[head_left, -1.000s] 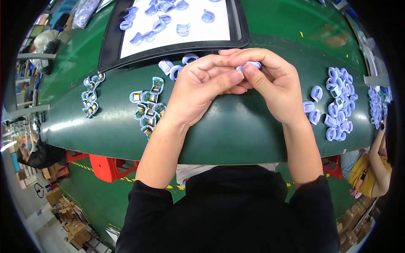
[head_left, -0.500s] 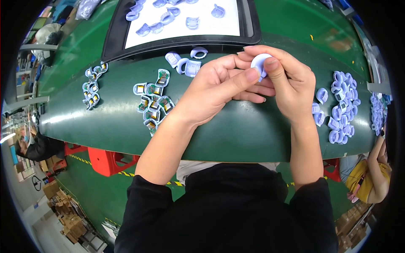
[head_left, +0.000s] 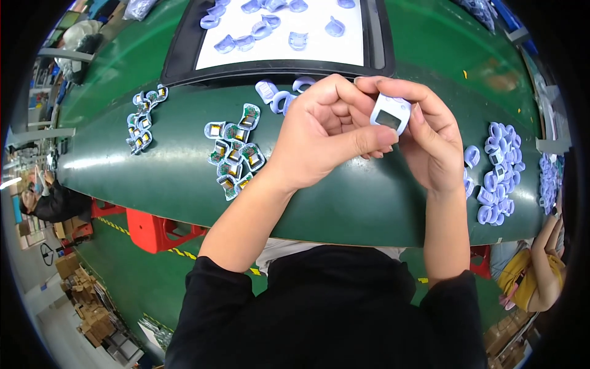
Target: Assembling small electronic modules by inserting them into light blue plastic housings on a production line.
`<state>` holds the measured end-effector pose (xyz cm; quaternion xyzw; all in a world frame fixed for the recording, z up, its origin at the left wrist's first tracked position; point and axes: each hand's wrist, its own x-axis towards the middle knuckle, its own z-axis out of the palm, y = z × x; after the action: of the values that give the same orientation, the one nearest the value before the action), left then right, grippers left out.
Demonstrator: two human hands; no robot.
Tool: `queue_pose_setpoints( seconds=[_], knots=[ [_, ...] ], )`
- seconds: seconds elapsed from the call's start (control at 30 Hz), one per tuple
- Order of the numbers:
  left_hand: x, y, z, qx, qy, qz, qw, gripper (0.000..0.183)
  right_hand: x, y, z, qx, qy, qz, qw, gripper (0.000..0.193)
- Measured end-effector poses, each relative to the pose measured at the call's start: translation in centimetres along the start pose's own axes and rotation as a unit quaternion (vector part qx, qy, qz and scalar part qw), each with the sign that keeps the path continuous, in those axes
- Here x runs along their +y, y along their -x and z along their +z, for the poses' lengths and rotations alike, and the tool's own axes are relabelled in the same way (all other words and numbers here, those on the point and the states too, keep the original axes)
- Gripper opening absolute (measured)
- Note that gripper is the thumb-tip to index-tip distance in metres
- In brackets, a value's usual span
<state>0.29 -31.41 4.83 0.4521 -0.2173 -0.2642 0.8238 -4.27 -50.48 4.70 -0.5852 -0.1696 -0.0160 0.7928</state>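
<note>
Above the table, a small lavender plastic casing [head_left: 398, 107] with a dark square window is held between my two hands. My right hand [head_left: 441, 138] pinches its right side with thumb and forefinger. The thumb of my left hand [head_left: 319, 135] presses the lower edge by the window, its other fingers curled behind. To the left of my left forearm lie several open casings [head_left: 236, 133] showing green circuit boards. Lavender ring-shaped shells [head_left: 267, 91] sit just beyond my left hand, partly hidden by it.
A black tray [head_left: 184, 61] with a white liner holds several lavender shells at the back. More open casings [head_left: 140, 120] lie far left. A pile of lavender pieces [head_left: 501, 175] sits at right. A red stool [head_left: 149, 230] stands below the table edge; another person [head_left: 534, 277] is at far right.
The casing has been turned so its dark window now shows, where a rounded plain side showed before. My left thumb has shifted down and right onto its lower edge. The whole view has shifted slightly.
</note>
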Motion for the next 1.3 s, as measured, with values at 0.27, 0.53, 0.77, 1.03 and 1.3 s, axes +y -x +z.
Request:
queue_pose_setpoints(
  seconds=[0.27,0.53,0.77,1.03,1.3],
  knots=[
    [-0.1,0.5,0.2,-0.026,-0.018,0.057,0.998,0.026,0.1,-0.1,0.4,-0.021,-0.12,-0.021,0.992,0.035],
    [-0.9,-0.3,-0.6,-0.03,-0.033,-0.008,0.999,0.018,0.1,-0.1,-0.1,0.038,0.028,-0.024,0.999,0.029],
    [-3.2,-0.3,-0.4,-0.015,-0.159,-0.045,0.986,0.02,-4.1,1.9,-0.1,0.147,0.427,0.069,0.89,0.017],
    [-0.8,0.7,0.1,0.035,-0.422,0.227,0.877,0.01,-3.5,8.3,-2.1,0.116,0.758,0.027,0.641,0.011],
    [5.6,5.1,-5.3,0.234,-0.518,0.245,0.786,0.017,-5.1,8.6,-1.1,0.147,0.739,0.052,0.656,0.019]
  ],
)
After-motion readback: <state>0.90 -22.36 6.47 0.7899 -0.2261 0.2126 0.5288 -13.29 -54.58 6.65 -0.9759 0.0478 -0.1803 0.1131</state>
